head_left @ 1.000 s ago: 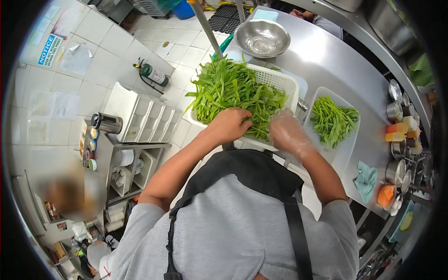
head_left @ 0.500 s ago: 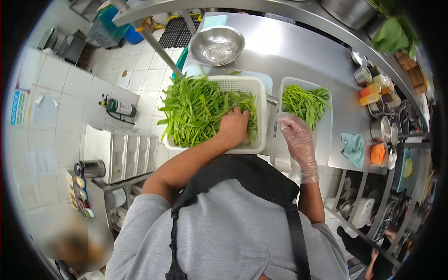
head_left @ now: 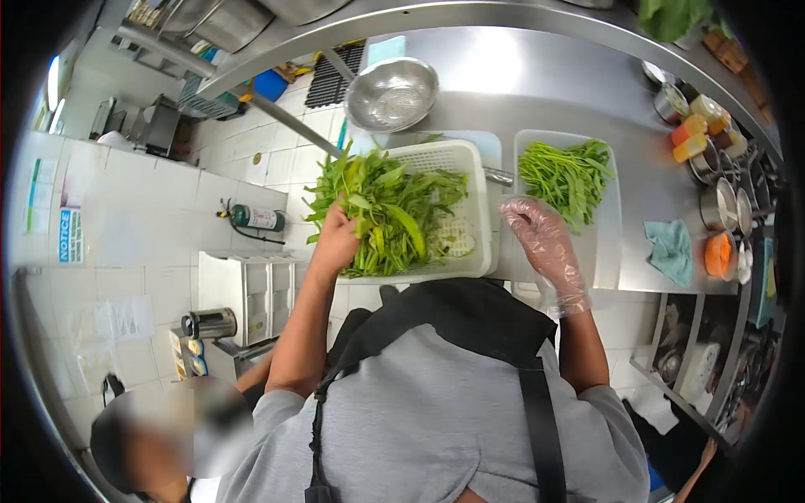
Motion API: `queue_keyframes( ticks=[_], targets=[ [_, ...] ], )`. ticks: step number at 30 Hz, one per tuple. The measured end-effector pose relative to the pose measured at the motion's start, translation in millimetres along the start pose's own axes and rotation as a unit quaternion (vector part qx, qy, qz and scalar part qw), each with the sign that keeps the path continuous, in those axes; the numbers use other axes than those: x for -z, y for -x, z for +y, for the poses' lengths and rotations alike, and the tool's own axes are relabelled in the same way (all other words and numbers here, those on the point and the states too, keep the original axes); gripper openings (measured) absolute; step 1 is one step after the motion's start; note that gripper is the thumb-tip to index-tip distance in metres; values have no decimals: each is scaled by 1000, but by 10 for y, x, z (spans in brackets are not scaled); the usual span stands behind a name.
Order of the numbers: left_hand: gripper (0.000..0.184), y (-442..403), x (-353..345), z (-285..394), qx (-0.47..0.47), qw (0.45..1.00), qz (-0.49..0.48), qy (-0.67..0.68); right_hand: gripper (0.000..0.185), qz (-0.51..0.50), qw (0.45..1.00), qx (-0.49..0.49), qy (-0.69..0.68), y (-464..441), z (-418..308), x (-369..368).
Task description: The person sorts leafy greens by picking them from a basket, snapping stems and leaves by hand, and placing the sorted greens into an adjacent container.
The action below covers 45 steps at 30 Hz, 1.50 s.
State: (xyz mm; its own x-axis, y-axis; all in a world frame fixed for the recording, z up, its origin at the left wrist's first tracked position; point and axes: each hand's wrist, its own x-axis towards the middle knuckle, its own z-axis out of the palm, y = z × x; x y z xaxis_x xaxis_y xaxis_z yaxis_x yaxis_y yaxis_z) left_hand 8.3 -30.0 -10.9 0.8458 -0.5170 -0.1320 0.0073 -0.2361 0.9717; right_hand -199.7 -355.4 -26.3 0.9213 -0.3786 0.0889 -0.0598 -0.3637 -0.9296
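Beyond the white basket (head_left: 480,197) we saw the steel tabletop (head_left: 553,92) stretching away; just right of the basket stood a clear tray (head_left: 597,251). The greens (head_left: 386,193) lay heaped in the basket's left part, leaves and stems pointing many ways, where half a second earlier they had filled more of its right side. In the tray, the bundle (head_left: 574,180) had its long axis aslant, stem ends nearer the basket. A sign (head_left: 71,235) on the wall, well left of the basket, read "NOTICE", its smaller lines illegible to us. Our left hand (head_left: 338,239), shifted from the basket's right part to its left, clutched greens. Our gloved right hand (head_left: 538,230) was curled just right of the basket; we couldn't tell whether it pinched anything.
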Motion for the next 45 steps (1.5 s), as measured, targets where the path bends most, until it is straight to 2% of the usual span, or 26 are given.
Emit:
queue_keyframes(
  ticks=[1, 3, 6, 10, 11, 13, 14, 18, 19, 22, 25, 26, 27, 29, 32, 35, 38, 39, 42, 43, 45],
  targets=[
    [41, 25, 95, -23, -7, 999, 43, -4, 19, -12, 1000, 9, 1, -48, -24, -24],
    [41, 27, 272, 39, -17, 997, 51, 55, 20, -37, 999, 11, -9, -147, -114, -73],
    [39, 1, 372, 460, 1, 969, -16, 247, 21, -78, 996, 25, -23, -284, -162, -192],
    [47, -11, 587, 648, -59, 980, -26, 189, 22, -116, 992, 37, -26, -374, -312, -377],
    [49, 8, 584, 703, -82, 974, -24, 211, 22, -124, 991, 53, -24, -392, -317, -422],
    [53, -15, 594, 791, -134, 949, -38, 282, 22, -137, 987, 83, -19, -432, -281, -527],
    [54, -43, 616, 794, -163, 929, -53, 329, 23, -143, 987, 75, -24, -439, -276, -581],
    [57, -88, 593, 1182, -227, 894, -117, 369, 27, -162, 983, 26, -84, -497, -413, -758],
    [55, -85, 538, 1292, -226, 885, -104, 394, 29, -166, 980, 10, -109, -519, -493, -787],
    [55, -123, 542, 1359, -208, 842, -177, 464, 34, -168, 964, 9, -208, -604, -833, -795],
    [51, -239, 534, 1232, -196, 821, -181, 505, 40, -82, 960, 254, -88, -750, -992, -977],
    [49, -258, 524, 1210, -192, 810, -191, 520, 42, -83, 957, 267, -75, -780, -1079, -1015],
    [45, -204, 489, 1222, -145, 813, -128, 549, 45, -83, 954, 281, -61, -805, -1190, -1039],
    [43, -289, 481, 1041, -134, 838, -68, 525, 45, -48, 960, 274, -13, -779, -1324, -1172],
    [45, -302, 465, 980, -139, 834, -92, 527, 37, -45, 957, 271, -90, -850, -1315, -1352],
    [51, -242, 448, 999, -156, 806, -169, 545, 27, -38, 958, 271, -80, -840, -1332, -1360],
    [53, -228, 416, 1061, -172, 800, -179, 546, 23, -51, 953, 284, -94, -838, -1223, -1457],
    [59, -233, 467, 1045, -162, 798, -204, 544, 19, -43, 956, 285, -56, -800, -1252, -1420],
    [59, -144, 575, 1107, -159, 839, -165, 494, 18, -75, 955, 281, -54, -744, -1161, -1368],
    [58, -172, 669, 994, -190, 858, -158, 450, 18, -83, 957, 278, -29, -725, -1141, -1331],
    [56, -155, 768, 851, -184, 872, -86, 445, 17, -96, 960, 263, 25, -666, -1100, -1224]
  ],
)
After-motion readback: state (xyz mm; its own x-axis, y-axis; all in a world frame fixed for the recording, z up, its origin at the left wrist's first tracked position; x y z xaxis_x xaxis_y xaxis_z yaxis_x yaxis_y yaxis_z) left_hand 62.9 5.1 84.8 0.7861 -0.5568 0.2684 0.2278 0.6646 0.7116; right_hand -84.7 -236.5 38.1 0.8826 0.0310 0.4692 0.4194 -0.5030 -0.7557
